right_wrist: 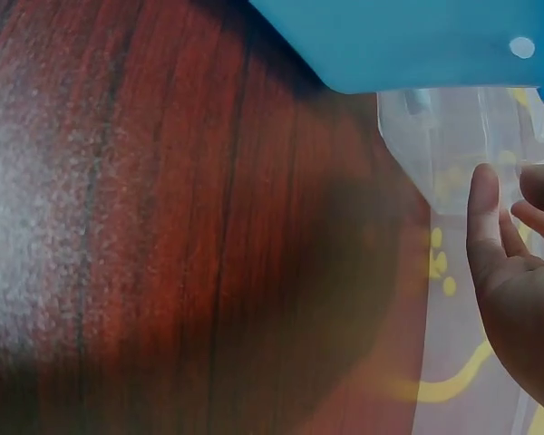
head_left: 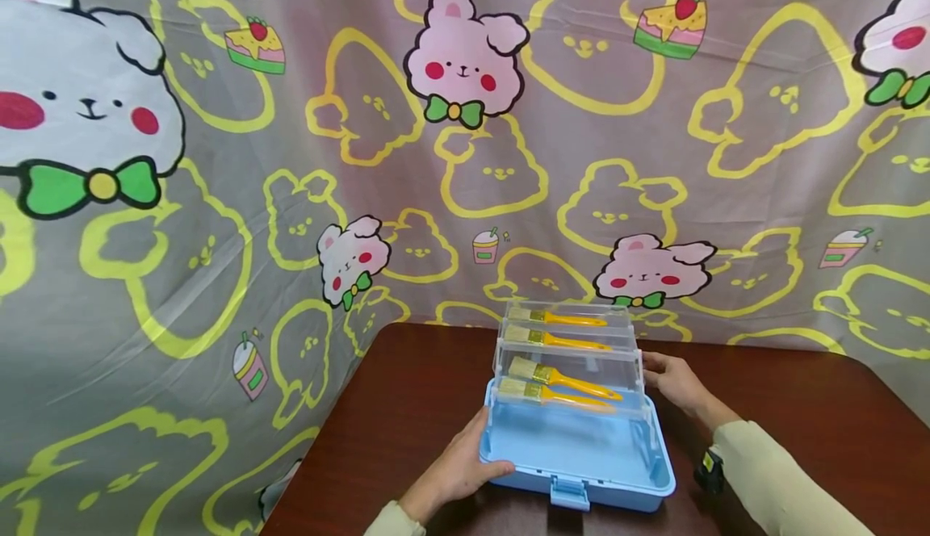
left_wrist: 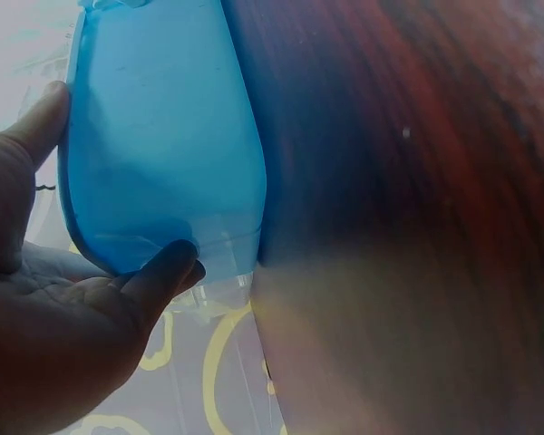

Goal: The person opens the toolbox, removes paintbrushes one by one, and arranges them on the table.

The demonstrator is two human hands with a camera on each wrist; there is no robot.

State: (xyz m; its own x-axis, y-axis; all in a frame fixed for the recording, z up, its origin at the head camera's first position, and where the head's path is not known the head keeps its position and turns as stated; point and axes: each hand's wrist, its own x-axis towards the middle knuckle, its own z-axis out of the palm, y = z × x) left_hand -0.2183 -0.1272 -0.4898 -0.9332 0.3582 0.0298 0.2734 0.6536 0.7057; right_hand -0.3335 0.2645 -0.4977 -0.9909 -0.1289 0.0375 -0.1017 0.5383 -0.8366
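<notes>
Two hands flank blue box, left hand gripping corner, right hand touching clear tray.

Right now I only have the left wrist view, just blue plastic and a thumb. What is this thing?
Observer: A light blue storage box, open, with clear tiered trays raised above its base.
Operator: Anything in the trays?
Observer: Four paintbrushes with yellow handles, one per tier.
Operator: Where is the other hand?
Observer: The right hand is at the right end of the clear trays; the right wrist view shows its fingertips at the clear plastic.
Operator: And my left hand?
Observer: The left hand grips the box's front left corner, on a dark wooden table.
</notes>
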